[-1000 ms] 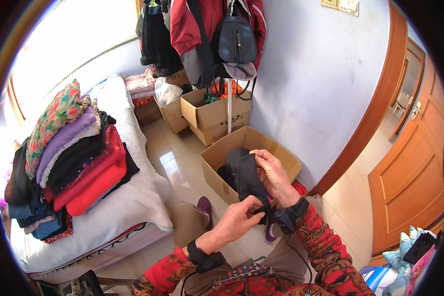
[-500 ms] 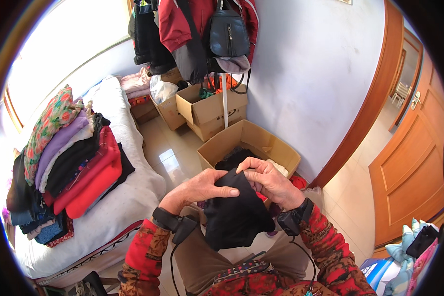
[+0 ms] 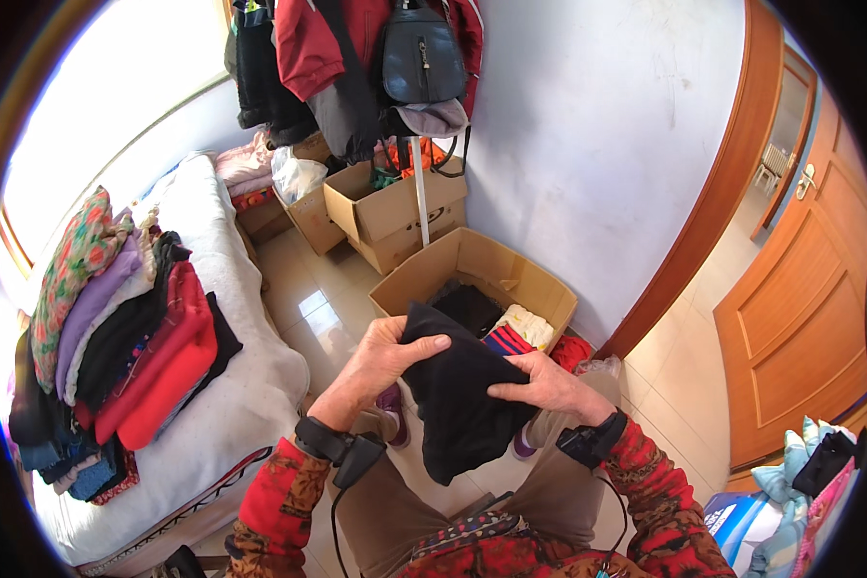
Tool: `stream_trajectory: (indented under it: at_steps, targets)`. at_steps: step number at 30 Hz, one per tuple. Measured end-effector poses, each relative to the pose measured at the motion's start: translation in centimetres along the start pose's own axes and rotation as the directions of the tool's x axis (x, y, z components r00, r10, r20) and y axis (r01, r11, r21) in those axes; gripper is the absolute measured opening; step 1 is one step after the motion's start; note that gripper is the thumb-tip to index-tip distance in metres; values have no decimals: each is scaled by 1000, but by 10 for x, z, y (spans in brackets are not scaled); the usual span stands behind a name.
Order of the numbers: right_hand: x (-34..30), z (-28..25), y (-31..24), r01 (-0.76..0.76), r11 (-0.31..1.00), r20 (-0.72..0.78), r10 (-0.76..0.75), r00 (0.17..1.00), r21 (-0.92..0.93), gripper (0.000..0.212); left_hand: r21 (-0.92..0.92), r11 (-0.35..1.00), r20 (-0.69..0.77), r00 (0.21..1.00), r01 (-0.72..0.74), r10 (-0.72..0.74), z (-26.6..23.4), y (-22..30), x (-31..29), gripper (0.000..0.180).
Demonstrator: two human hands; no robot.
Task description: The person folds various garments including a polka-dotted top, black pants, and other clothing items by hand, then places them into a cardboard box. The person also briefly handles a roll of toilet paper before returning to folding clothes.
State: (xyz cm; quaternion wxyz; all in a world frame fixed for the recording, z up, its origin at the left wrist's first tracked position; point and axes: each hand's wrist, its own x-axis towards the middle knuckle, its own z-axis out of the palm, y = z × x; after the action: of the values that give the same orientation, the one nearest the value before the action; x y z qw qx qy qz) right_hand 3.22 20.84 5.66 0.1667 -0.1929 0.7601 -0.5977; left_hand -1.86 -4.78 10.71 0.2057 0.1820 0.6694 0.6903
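Between my two hands, above my knees, hangs a piece of black cloth (image 3: 467, 409), folded into a rough square; which garment it is I cannot tell. My left hand (image 3: 380, 361) grips its upper left edge, thumb on top and fingers behind. On the right edge my right hand (image 3: 554, 387) pinches it the same way, its thumb lying across the fabric. Just beyond the cloth stands an open cardboard box (image 3: 525, 275). Inside it are black fabric (image 3: 467, 306), a cream knit piece (image 3: 527, 326) and a red-and-navy striped piece (image 3: 507, 339).
A bed (image 3: 270, 385) at the left carries a tall stack of folded clothes (image 3: 130, 328). More cardboard boxes (image 3: 414, 226) stand behind, under a rack hung with jackets (image 3: 308, 58) and a black backpack (image 3: 422, 63). At the right are an open wooden door (image 3: 800, 318) and piled fabrics (image 3: 790, 482).
My right hand has moved down and right from the cloth's top corner to its side. The cloth is now spread wider, and more of the box's contents shows.
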Motion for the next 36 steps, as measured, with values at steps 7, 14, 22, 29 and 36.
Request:
stream_trajectory:
  at_steps: [7,14,22,29,36]
  targets:
    - [49,-87,12,-134,970,-125,110,986,-202,25,12,999,-104,994,-39,40,-36,-20,75,23]
    - [151,-168,17,-42,975,-365,-41,930,-217,13,-15,998,-200,978,-64,59,-81,-31,196,26]
    - [177,-220,86,-156,973,-354,88,931,-168,11,-80,996,-83,996,34,-41,-77,-105,255,30]
    - [114,-233,194,-343,937,-121,333,935,-74,29,140,913,300,862,384,-409,-25,-231,245,27]
    - [95,-223,281,-448,821,-59,458,887,-354,26,171,826,481,686,537,-545,15,-323,247,27]
